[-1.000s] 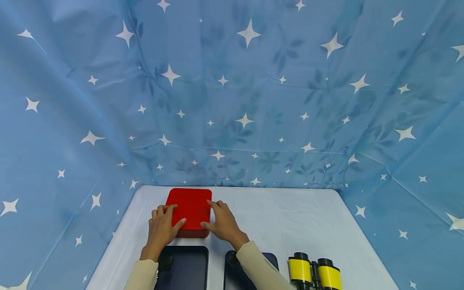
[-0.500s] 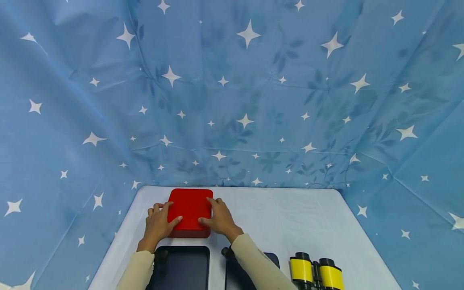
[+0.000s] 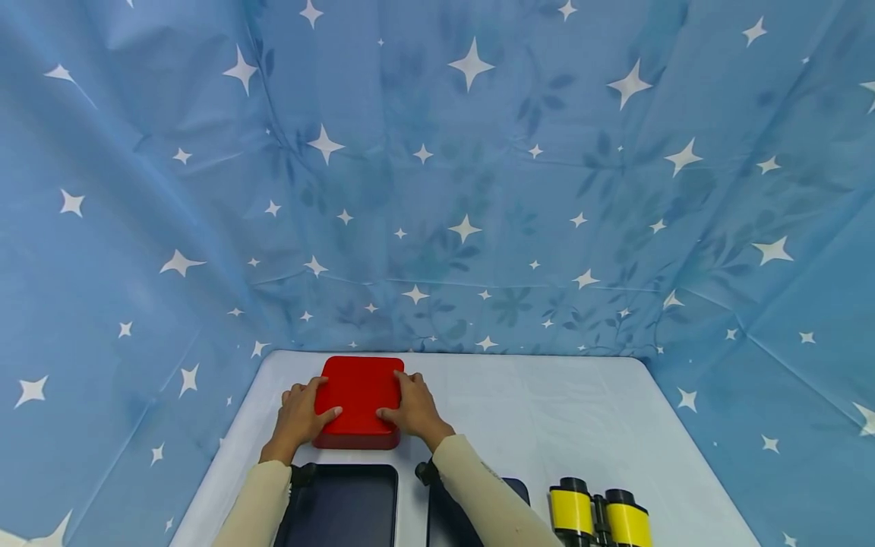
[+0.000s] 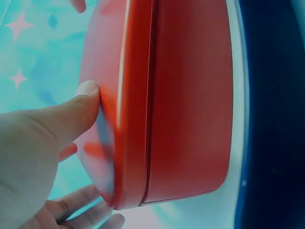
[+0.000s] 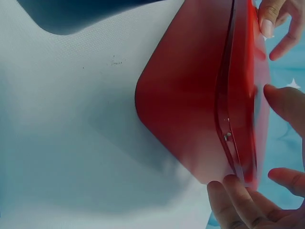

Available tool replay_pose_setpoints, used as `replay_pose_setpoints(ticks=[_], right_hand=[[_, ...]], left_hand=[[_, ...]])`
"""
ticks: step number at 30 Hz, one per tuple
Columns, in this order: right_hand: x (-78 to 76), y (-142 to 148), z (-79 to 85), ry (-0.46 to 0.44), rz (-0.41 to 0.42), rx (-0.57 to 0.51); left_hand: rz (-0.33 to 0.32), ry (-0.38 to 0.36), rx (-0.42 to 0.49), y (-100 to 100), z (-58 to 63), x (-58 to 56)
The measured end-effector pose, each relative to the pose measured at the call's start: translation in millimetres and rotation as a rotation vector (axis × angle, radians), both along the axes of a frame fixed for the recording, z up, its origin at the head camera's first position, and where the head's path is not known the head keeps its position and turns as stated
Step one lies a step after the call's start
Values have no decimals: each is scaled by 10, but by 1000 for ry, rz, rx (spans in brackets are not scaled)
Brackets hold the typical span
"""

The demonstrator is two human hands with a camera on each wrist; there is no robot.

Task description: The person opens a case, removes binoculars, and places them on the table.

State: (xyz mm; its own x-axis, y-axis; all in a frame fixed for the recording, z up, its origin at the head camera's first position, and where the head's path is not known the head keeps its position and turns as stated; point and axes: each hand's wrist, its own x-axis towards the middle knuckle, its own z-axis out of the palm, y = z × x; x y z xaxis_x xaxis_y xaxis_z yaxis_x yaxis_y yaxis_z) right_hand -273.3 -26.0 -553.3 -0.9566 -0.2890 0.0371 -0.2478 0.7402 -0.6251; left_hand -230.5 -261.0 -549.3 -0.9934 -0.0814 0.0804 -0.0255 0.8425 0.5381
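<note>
At the left side of the red box (image 3: pixel 362 395), left hand (image 3: pixel 297 418) gripping its edge, thumb laid on the top, fingers bent down along the side; cream left sleeve (image 3: pixel 256 494) slanting off toward the near edge. Just in front of the red box and apart from it, black tray (image 3: pixel 349 516) with a raised rim, partly behind that sleeve. Red box flat on the white tabletop (image 3: pixel 519 410), near its far edge, a dark seam running round beneath the top. At the right side of the red box, right hand (image 3: pixel 413 406) gripping likewise, thumb over the top, fingertips against the rim. Nearer and to the right of the red box, dark flat object (image 3: pixel 447 524), mostly hidden under the right sleeve (image 3: pixel 478 486). Farther right, well apart from the red box, yellow-and-black binoculars (image 3: pixel 601 516), cut off below.
</note>
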Motion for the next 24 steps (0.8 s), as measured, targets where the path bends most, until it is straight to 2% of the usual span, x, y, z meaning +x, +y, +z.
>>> replay_pose_setpoints(ticks=[8,13,18,24], right_hand=[[9,-41,-15,-8,-27,-14],[16,-64,0,-25,-43,-9],[20,-79,12,-5,-56,-16],[53,-114,26,-17,-103,-65]], left_hand=[[-19,37,27,10,-30,-27],[5,47,34,33,-25,-4],[32,48,14,43,-24,-2],[57,36,1,56,-29,-7]])
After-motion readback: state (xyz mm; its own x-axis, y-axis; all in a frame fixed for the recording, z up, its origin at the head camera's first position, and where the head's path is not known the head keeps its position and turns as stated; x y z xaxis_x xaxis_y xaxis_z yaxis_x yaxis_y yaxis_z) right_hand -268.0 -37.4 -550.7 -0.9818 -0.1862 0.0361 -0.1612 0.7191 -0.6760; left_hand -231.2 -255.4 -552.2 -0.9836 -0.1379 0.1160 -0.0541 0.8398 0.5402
